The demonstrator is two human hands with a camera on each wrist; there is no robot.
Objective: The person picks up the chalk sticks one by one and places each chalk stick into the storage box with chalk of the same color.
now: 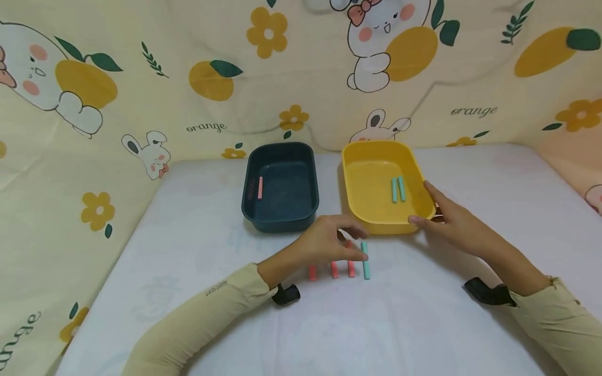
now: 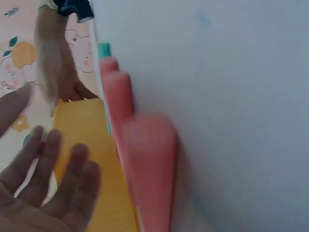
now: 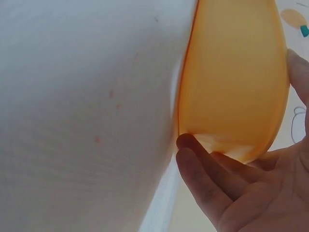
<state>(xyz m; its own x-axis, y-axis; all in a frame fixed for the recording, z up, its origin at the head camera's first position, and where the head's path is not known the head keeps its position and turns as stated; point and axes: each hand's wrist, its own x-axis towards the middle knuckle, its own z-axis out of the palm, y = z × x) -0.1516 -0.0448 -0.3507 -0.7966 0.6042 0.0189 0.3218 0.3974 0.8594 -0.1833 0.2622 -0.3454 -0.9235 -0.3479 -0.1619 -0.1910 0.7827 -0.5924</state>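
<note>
My left hand (image 1: 324, 243) hovers over a row of chalk sticks on the white table, its fingers apart and nothing between them. Three pink chalk sticks (image 1: 351, 269) and one teal chalk stick (image 1: 366, 267) make up that row, partly covered by the hand. In the left wrist view the nearest pink chalk stick (image 2: 152, 169) looms large and blurred. My right hand (image 1: 451, 230) grips the right front corner of a yellow bin (image 1: 371, 190). From the right wrist, its fingers curl round the yellow bin's outer wall (image 3: 231, 72). Two teal chalk sticks (image 1: 394, 190) lie inside.
Left of the yellow bin stands a dark blue bin (image 1: 284, 225) with one pink chalk stick (image 1: 260, 188) in it. A patterned cloth (image 1: 291, 62) hangs behind the white table (image 1: 376, 324) and along its sides.
</note>
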